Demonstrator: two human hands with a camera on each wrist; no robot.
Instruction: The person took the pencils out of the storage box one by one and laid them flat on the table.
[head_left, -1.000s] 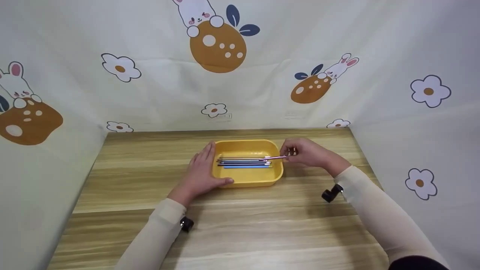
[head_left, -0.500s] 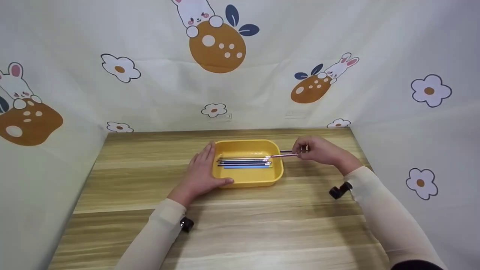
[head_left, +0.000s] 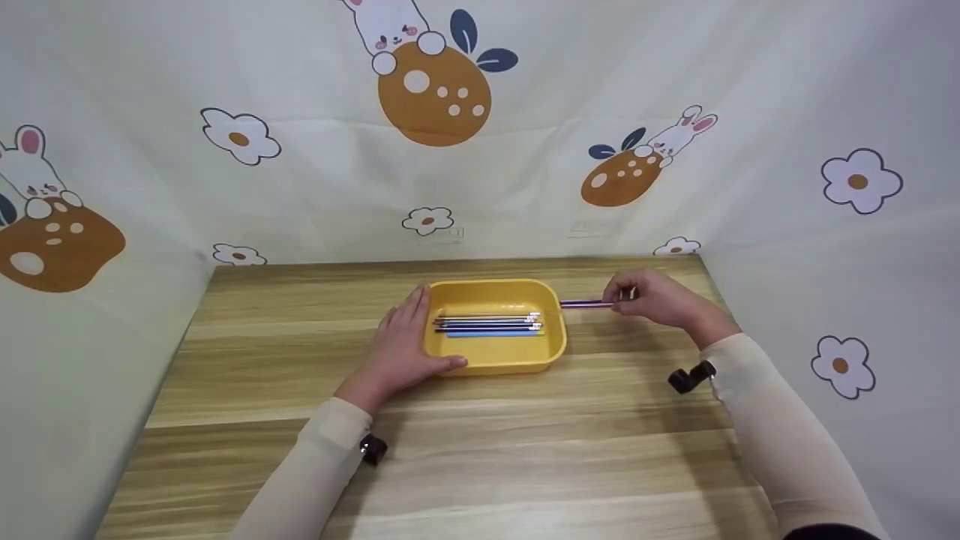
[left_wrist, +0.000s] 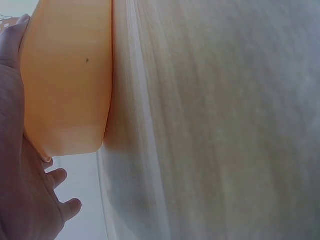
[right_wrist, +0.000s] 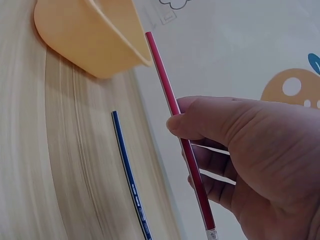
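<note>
A yellow plastic tub [head_left: 487, 365] holds several thin pencils [head_left: 487, 324], lying side by side with their ends to the right. My left hand [head_left: 405, 337] rests at the tub's left end, thumb along the front rim and fingers straight; in the left wrist view it lies against the tub's wall [left_wrist: 67, 80]. Just right of the tub, my right hand [head_left: 645, 298] pinches a red pencil [right_wrist: 167, 90] between thumb and forefinger, its eraser end toward the wrist. A dark blue pencil [right_wrist: 127, 170] lies on the table beneath it, outside the tub.
The wooden table [head_left: 480, 450] reaches back to a pale curtain [head_left: 315, 187] printed with rabbits and flowers, which also hangs at both sides. A small black camera [head_left: 373, 448] sits at my left wrist and another black camera [head_left: 690, 377] at my right.
My right hand has moved right, drawing the red pencil out of the tub and over the table beside it. The blue pencil came into view there. The left hand has stayed still.
</note>
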